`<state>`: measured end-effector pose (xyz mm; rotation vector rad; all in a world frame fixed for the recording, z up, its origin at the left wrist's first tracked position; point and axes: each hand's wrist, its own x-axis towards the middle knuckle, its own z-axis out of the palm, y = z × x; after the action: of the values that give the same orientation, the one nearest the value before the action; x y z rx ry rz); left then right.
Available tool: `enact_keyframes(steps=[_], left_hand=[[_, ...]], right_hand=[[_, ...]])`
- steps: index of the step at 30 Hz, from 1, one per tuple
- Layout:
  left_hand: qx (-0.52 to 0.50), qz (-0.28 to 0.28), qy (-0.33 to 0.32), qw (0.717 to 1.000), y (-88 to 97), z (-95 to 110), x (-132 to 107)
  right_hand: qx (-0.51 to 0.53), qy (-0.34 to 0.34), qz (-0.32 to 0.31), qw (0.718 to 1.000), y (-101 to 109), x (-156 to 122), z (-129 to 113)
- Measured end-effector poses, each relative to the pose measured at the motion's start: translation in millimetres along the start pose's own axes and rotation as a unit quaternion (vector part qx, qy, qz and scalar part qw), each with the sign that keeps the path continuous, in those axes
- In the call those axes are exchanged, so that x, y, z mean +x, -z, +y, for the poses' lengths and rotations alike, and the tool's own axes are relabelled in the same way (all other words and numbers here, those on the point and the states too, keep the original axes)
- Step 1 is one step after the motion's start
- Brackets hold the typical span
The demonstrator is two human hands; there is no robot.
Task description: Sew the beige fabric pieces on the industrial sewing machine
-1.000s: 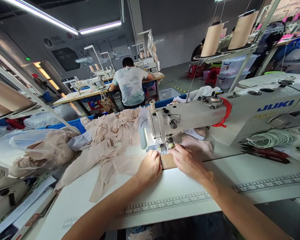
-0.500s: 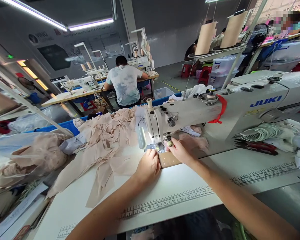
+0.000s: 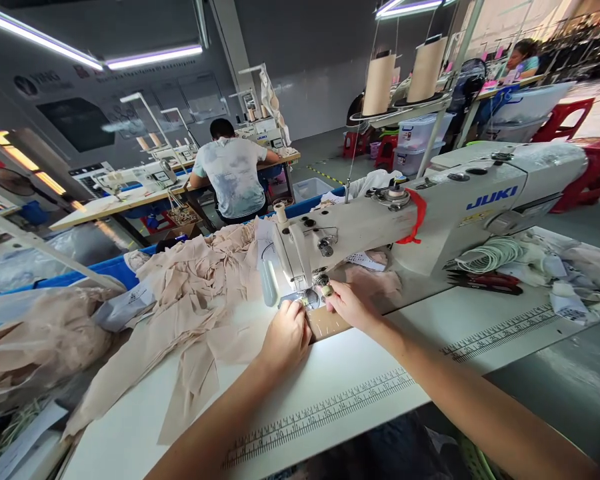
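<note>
A white JUKI sewing machine [image 3: 350,230] stands before me, its needle area [image 3: 307,297] lit by a small lamp. My left hand [image 3: 286,330] rests on the table just left of the needle area, with its fingers pinched together; whatever they hold is hidden. On the other side, my right hand [image 3: 353,307] has its fingers bent close below a small round knob [image 3: 325,288] on the machine head. I cannot make out what lies between those fingertips. A brown plate with white marks [image 3: 327,323] shows between the two hands.
Beige fabric pieces [image 3: 195,280] are heaped left of the machine, near a plastic bag of fabric [image 3: 55,333]. Red-handled snips [image 3: 487,281] and coiled pale cord [image 3: 490,255] lie right. A printed ruler [image 3: 330,415] runs along the front edge. A person [image 3: 233,170] sits ahead at another machine.
My view has turned slightly to the right, so the scene sits further left. Both hands stay by the needle area; my right fingertips are a little lower against the round knob.
</note>
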<state>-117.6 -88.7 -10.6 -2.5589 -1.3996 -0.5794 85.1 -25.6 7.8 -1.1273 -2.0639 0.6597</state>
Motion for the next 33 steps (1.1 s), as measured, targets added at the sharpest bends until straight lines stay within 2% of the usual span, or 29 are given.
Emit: enact_keyframes(steps=[8,12,14,17,20,22,25,27,29,31,33], left_hand=[[-0.005,-0.004,0.017,1.000,-0.8,3,1],[-0.036,-0.006,0.036,0.999,7.5,-2,5],[-0.052,-0.004,0.079,0.995,17.9,-11,6],[-0.017,-0.007,0.213,0.977,37.6,-28,4],[0.022,-0.066,0.326,0.943,55.3,-38,-4],[-0.015,-0.124,0.354,0.927,64.2,-38,-13],[-0.124,-0.171,0.340,0.916,77.1,-31,-36],[-0.198,-0.176,0.337,0.903,89.5,-25,-61],[-0.262,-0.173,0.362,0.878,107.4,-17,-95],[-0.316,-0.181,0.397,0.842,130.3,-6,-134],[-0.360,-0.201,0.425,0.806,153.9,8,-176]], right_hand=[[-0.022,0.012,0.013,1.000,7,-13,-2],[-0.070,0.047,0.016,0.996,4,-22,-2],[-0.094,0.103,0.021,0.990,1,-27,-8],[-0.124,0.217,-0.018,0.968,-5,-38,-30],[-0.145,0.299,-0.103,0.938,-19,-55,-60],[-0.150,0.323,-0.157,0.921,-31,-69,-75],[-0.170,0.337,-0.178,0.909,-48,-90,-86],[-0.198,0.334,-0.143,0.910,-55,-107,-87],[-0.198,0.331,-0.113,0.916,-56,-129,-86],[-0.129,0.324,-0.126,0.929,-51,-153,-84],[0.014,0.266,-0.199,0.943,-43,-178,-82]])
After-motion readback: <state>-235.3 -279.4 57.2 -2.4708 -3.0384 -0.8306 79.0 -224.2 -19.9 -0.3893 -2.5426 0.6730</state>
